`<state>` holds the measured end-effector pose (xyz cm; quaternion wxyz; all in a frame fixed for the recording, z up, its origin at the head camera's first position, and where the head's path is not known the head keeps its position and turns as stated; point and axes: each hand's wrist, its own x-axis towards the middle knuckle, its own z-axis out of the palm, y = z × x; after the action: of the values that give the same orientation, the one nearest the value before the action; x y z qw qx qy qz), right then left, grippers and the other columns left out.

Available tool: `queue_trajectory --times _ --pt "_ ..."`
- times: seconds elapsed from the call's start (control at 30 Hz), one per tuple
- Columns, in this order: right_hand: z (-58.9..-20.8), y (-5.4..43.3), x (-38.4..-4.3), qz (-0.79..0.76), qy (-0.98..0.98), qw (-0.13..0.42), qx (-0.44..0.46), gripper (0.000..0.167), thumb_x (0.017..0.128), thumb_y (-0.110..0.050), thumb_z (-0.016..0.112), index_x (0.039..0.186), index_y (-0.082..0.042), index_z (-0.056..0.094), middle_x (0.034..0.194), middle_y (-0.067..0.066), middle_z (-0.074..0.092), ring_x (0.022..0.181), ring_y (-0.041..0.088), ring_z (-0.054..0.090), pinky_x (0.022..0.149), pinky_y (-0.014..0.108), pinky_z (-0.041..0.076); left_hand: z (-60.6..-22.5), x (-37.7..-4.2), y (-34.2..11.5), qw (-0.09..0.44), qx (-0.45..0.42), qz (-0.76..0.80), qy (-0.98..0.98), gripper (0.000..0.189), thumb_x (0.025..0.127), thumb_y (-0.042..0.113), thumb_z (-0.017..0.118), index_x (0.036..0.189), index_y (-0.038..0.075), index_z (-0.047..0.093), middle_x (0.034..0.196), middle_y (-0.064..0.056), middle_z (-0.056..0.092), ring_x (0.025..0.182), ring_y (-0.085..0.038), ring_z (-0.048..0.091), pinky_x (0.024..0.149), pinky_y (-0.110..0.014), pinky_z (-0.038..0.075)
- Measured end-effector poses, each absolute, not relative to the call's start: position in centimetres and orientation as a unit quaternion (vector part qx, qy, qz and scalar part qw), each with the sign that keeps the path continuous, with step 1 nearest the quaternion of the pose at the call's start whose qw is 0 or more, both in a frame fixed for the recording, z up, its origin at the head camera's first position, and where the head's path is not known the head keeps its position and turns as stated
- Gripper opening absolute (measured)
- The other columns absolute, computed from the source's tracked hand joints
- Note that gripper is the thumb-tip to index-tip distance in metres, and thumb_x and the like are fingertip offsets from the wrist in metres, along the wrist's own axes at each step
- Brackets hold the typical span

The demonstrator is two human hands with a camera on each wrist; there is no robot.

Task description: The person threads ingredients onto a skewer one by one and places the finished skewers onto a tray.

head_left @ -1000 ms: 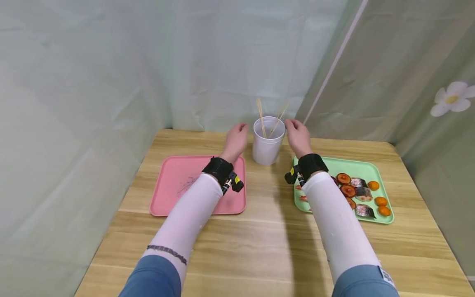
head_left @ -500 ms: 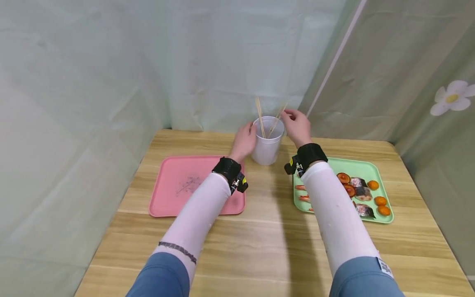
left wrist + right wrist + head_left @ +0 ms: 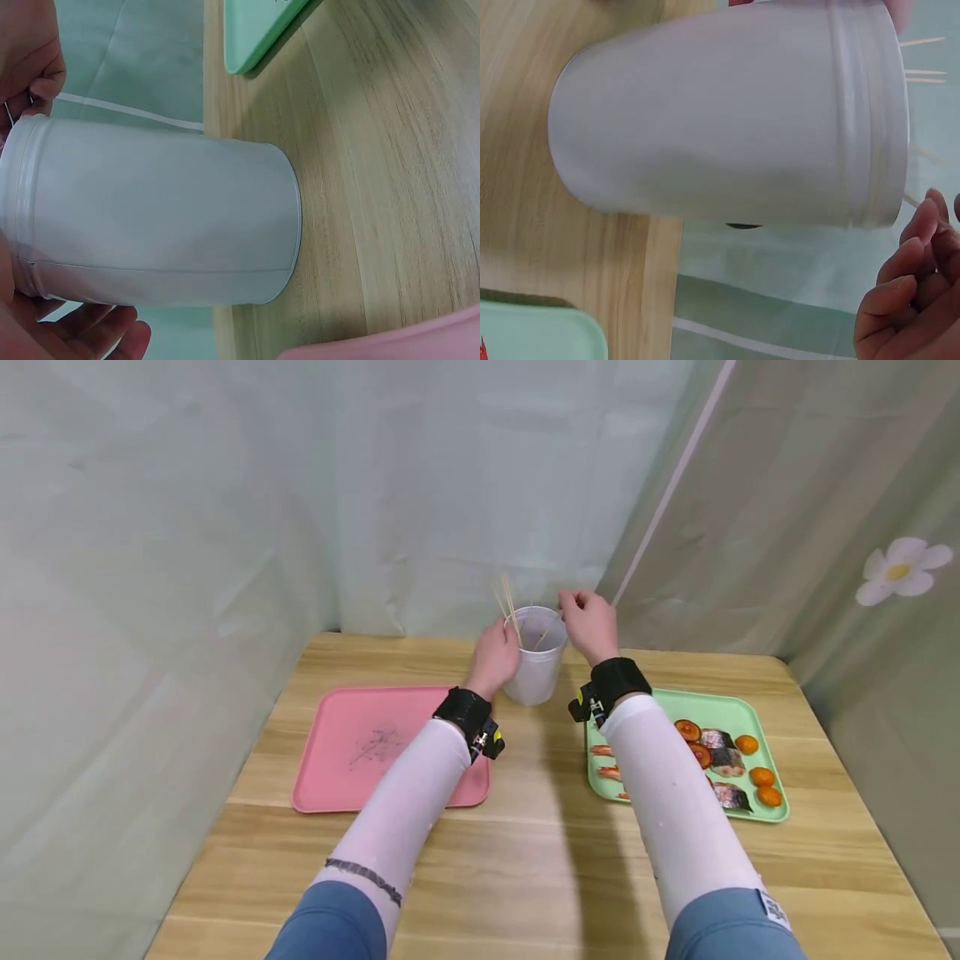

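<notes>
A white bucket (image 3: 531, 681) stands at the table's back edge with thin wooden skewers (image 3: 510, 602) poking out of its top. At its left side, my left hand (image 3: 497, 658) grips the bucket near the rim; in the left wrist view curled fingers (image 3: 105, 330) reach round the wall. My right hand (image 3: 590, 625) is over the right rim, thumb and fingertips pinching one skewer (image 3: 911, 200) by its upper part. That skewer's lower end slants down inside the bucket. Other skewers lean toward the left rim, beside my left hand.
A pink tray (image 3: 322, 777) lies to the left, with dark marks on its surface. To the right a green tray (image 3: 720, 703) carries shrimp (image 3: 609, 773), mushroom-like slices (image 3: 687, 730), fish pieces (image 3: 731, 796) and small orange fruits (image 3: 768, 797). A curtain (image 3: 465, 510) hangs right behind the table.
My left hand has moved right onto the bucket and grips it. My right hand has come to the skewers on the right and pinches one. The other skewers lean further left.
</notes>
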<state>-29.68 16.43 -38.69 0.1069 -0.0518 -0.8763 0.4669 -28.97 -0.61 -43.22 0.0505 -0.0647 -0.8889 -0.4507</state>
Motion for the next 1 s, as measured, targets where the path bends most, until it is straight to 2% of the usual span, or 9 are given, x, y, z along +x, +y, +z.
queue_trajectory --times 0.17,0.33,0.57,0.77,1.0 --pt "-38.6 16.9 -29.5 0.463 -0.878 0.115 -0.042 0.049 0.115 -0.037 0.042 0.101 -0.004 0.074 0.092 0.013 0.067 0.088 0.029 0.06 0.074 0.036 0.042 -43.1 -29.2 -0.6 0.049 -0.06 -0.467 -0.881 0.045 0.117 0.027 0.029 0.138 0.001 0.06 0.137 -0.023 0.066 0.133 -0.039 0.06 0.111 -0.05 0.045" --pt "-38.2 17.6 -29.4 0.464 -0.874 0.138 -0.041 0.053 0.117 -0.04 0.038 0.098 -0.006 0.073 0.089 0.011 0.067 0.084 0.026 0.06 0.071 0.035 0.042 -42.8 -29.3 -0.6 0.058 -0.061 -0.472 -0.878 0.046 0.117 0.029 0.032 0.139 0.001 0.061 0.138 -0.022 0.065 0.134 -0.038 0.059 0.112 -0.049 0.044" --pt "-38.3 18.7 -29.3 0.479 -0.857 0.191 -0.024 0.057 0.117 -0.044 0.039 0.097 -0.003 0.073 0.082 0.009 0.065 0.084 0.025 0.06 0.076 0.032 0.041 -42.8 -29.5 -1.3 0.052 -0.057 -0.488 -0.869 0.045 0.117 0.031 0.034 0.14 0.001 0.061 0.139 -0.02 0.065 0.135 -0.036 0.058 0.113 -0.048 0.043" --pt "-37.7 19.8 -28.5 0.542 -0.81 0.224 -0.011 0.055 0.116 -0.046 0.043 0.096 -0.003 0.071 0.075 0.002 0.062 0.078 0.022 0.06 0.073 0.028 0.044 -43.0 -29.7 -2.0 0.044 -0.05 -0.509 -0.859 0.049 0.117 0.032 0.037 0.152 0.001 0.052 0.142 -0.021 0.063 0.134 -0.035 0.058 0.113 -0.047 0.043" --pt "-36.9 21.8 -27.3 0.569 -0.779 0.262 0.024 0.053 0.116 -0.041 0.045 0.098 0.001 0.072 0.078 -0.001 0.061 0.075 0.016 0.058 0.075 0.026 0.047 -43.1 -29.5 -3.2 0.039 -0.035 -0.56 -0.827 0.055 0.117 0.032 0.04 0.16 -0.001 0.041 0.143 -0.024 0.058 0.13 -0.036 0.057 0.11 -0.049 0.046"
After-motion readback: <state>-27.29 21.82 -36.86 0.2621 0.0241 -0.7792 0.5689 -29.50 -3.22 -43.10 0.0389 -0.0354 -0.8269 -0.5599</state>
